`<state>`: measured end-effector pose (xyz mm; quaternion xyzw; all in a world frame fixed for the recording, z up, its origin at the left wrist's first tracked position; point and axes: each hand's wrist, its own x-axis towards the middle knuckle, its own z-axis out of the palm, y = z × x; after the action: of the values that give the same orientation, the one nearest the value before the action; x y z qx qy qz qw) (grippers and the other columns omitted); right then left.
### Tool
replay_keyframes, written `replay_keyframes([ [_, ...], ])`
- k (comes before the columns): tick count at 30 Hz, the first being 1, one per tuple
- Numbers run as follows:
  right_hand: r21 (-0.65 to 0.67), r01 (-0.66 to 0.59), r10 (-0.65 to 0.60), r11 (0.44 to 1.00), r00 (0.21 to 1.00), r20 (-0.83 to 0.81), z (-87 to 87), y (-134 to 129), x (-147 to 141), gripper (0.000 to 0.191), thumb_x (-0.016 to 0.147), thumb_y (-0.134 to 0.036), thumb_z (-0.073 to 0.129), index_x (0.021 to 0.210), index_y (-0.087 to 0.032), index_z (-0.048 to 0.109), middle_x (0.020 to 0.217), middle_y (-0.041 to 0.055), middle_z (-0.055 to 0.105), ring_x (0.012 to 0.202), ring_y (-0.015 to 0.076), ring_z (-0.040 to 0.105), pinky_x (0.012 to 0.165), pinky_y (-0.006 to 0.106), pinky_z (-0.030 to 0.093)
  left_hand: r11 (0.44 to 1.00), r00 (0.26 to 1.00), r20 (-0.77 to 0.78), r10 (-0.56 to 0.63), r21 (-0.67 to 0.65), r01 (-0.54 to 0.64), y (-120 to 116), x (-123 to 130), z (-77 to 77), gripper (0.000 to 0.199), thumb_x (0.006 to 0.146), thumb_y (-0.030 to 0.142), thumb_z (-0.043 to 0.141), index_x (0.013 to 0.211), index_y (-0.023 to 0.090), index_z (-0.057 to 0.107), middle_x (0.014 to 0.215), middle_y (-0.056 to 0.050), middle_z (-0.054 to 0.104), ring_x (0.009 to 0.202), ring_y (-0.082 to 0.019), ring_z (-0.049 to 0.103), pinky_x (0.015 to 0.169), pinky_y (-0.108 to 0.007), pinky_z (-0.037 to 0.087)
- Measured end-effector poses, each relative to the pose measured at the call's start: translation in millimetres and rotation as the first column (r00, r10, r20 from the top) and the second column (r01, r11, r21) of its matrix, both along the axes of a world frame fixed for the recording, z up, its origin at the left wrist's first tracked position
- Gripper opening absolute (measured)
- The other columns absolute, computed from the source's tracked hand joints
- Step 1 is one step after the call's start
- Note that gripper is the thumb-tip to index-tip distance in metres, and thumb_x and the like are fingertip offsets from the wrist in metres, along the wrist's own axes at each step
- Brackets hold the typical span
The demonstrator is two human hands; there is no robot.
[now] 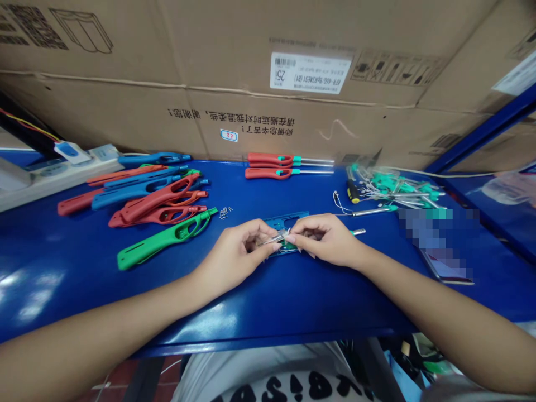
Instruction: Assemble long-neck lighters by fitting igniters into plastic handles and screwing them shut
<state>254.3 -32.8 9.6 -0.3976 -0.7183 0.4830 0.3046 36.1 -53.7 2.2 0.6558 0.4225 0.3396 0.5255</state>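
Note:
Near the middle of the blue table, my left hand (pixel 247 245) is closed on a small clear part (pixel 271 239), pinched between thumb and fingers. My right hand (pixel 322 237) is also closed, its fingertips meeting the right end of that part by a white wire; whatever else it grips is too small to tell. Beneath both hands lies a blue lighter shell (pixel 295 216), partly covered by the fingers. A metal tube (pixel 359 231) sticks out to the right from behind my right hand.
Red, blue, orange and green lighter shells (pixel 163 237) lie left, beside small screws (pixel 225 213). Red lighters (pixel 268 173) with metal tubes lie at the back. Right are a screwdriver (pixel 352 191), green-ended tubes (pixel 402 190) and a phone (pixel 448 262). A cardboard box (pixel 146 89) stands behind.

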Motion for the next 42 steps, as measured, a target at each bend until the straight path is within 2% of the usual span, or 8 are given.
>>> replay_keyframes([
  [5, -0.014, -0.025, 0.025, 1.000, 0.998, -0.058, -0.5, 1, 4, 0.021, 0.085, -0.037, 0.071, 0.086, -0.017, 0.066, 0.065, -0.0026, 0.058, 0.048, 0.0064, 0.047, 0.041, 0.019, 0.039, 1.000, 1.000, 0.002, 0.020, -0.009, -0.020, 3, -1, 3.0, 0.026, 0.090, 0.039, 0.065, 0.103, 0.017, 0.066, 0.084, -0.003, 0.070, 0.068, -0.014, 0.061, 0.063, -0.026, 0.050],
  [10, -0.078, -0.095, 0.085, 0.992, 0.988, -0.126, -2.6, 5, 9, 0.018, 0.086, -0.032, 0.069, 0.096, -0.017, 0.064, 0.074, -0.0012, 0.059, 0.054, 0.0078, 0.053, 0.042, 0.019, 0.051, 0.998, 0.998, -0.025, 0.057, -0.010, -0.057, 7, -4, 6.3, 0.032, 0.090, 0.040, 0.063, 0.111, 0.016, 0.068, 0.083, -0.003, 0.071, 0.063, -0.013, 0.057, 0.059, -0.026, 0.047],
  [15, -0.111, -0.061, 0.047, 0.992, 0.992, -0.121, -5.6, 7, 8, 0.020, 0.087, -0.036, 0.070, 0.090, -0.016, 0.068, 0.065, -0.0016, 0.060, 0.051, 0.0088, 0.058, 0.042, 0.020, 0.055, 0.999, 0.999, 0.003, 0.051, 0.011, -0.051, 7, -4, 8.2, 0.027, 0.089, 0.035, 0.063, 0.109, 0.017, 0.070, 0.085, -0.003, 0.072, 0.067, -0.013, 0.059, 0.057, -0.024, 0.044],
  [22, -0.053, -0.067, 0.059, 0.996, 0.988, -0.145, -4.7, 9, 6, 0.018, 0.083, -0.035, 0.076, 0.089, -0.018, 0.077, 0.075, -0.0009, 0.061, 0.050, 0.0073, 0.059, 0.040, 0.019, 0.055, 0.999, 0.999, -0.003, 0.051, -0.012, -0.051, 6, -2, 8.5, 0.025, 0.089, 0.034, 0.065, 0.108, 0.018, 0.070, 0.087, -0.002, 0.072, 0.070, -0.014, 0.060, 0.057, -0.024, 0.044],
  [29, -0.126, -0.116, 0.093, 0.985, 0.981, -0.171, -4.7, 8, 10, 0.023, 0.083, -0.032, 0.076, 0.098, -0.015, 0.070, 0.076, 0.0015, 0.067, 0.063, 0.0122, 0.070, 0.057, 0.024, 0.063, 0.998, 0.998, 0.009, 0.055, -0.021, -0.055, 6, -2, 8.1, 0.025, 0.089, 0.032, 0.065, 0.108, 0.016, 0.070, 0.083, -0.002, 0.071, 0.069, -0.013, 0.059, 0.058, -0.023, 0.044],
  [33, -0.189, -0.104, 0.072, 0.976, 0.983, -0.167, -5.8, 9, 9, 0.022, 0.084, -0.033, 0.075, 0.092, -0.014, 0.067, 0.067, 0.0007, 0.069, 0.060, 0.0115, 0.069, 0.056, 0.022, 0.062, 0.998, 0.998, 0.010, 0.060, -0.028, -0.059, 7, -3, 8.3, 0.025, 0.089, 0.032, 0.066, 0.107, 0.015, 0.071, 0.087, -0.003, 0.073, 0.073, -0.014, 0.062, 0.063, -0.024, 0.047],
  [37, -0.155, -0.074, 0.047, 0.985, 0.984, -0.169, -8.0, 10, 7, 0.022, 0.084, -0.034, 0.075, 0.091, -0.014, 0.070, 0.060, -0.0029, 0.064, 0.048, 0.0090, 0.062, 0.046, 0.020, 0.058, 0.998, 0.998, 0.038, 0.059, -0.027, -0.058, 7, -3, 5.6, 0.028, 0.087, 0.033, 0.068, 0.108, 0.015, 0.071, 0.098, -0.006, 0.075, 0.081, -0.016, 0.065, 0.071, -0.026, 0.050],
  [42, -0.111, -0.011, -0.006, 0.994, 0.988, -0.153, -7.9, 10, 8, 0.023, 0.085, -0.037, 0.073, 0.090, -0.015, 0.071, 0.071, -0.0019, 0.064, 0.038, 0.0051, 0.053, 0.032, 0.017, 0.048, 0.998, 0.998, 0.042, 0.055, -0.012, -0.055, 7, -2, 4.3, 0.030, 0.086, 0.036, 0.070, 0.107, 0.014, 0.071, 0.100, -0.007, 0.075, 0.082, -0.017, 0.065, 0.074, -0.028, 0.051],
])
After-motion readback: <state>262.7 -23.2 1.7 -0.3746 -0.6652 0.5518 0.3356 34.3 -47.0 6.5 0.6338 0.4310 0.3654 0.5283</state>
